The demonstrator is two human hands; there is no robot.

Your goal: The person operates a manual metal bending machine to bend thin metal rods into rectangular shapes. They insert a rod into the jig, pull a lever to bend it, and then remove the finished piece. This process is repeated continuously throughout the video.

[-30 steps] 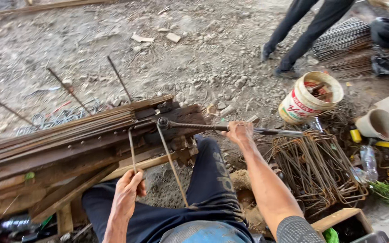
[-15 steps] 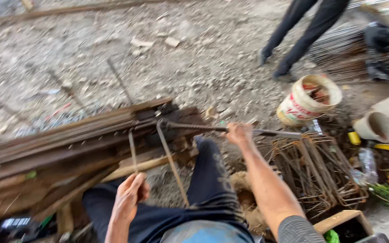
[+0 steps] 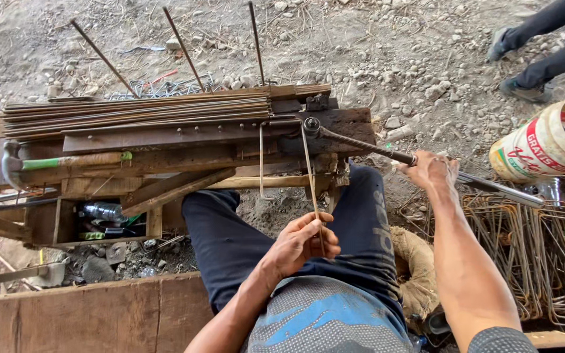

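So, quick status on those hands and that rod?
Left hand gripping thin steel rod. Right hand on long bending lever. Rod seated at wooden bench. Nothing blocking.

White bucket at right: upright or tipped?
Tipped. The bucket lies tilted on the bent rebar stirrups, its open mouth facing right.

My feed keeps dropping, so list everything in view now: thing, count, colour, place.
thin rod: one, rusty, from bench to left hand
lever bar: one, grey, pivoted on bench, running right
bench: one, weathered wood, centre
straight rods: a bundle, rusty, on bench
hammer: one, green-banded handle, bench left
bent stirrups: a pile, rusty, right
bucket: one, white and red, right
other person's legs: two, dark, top right
left hand: grip on thin rod
right hand: grip on lever bar
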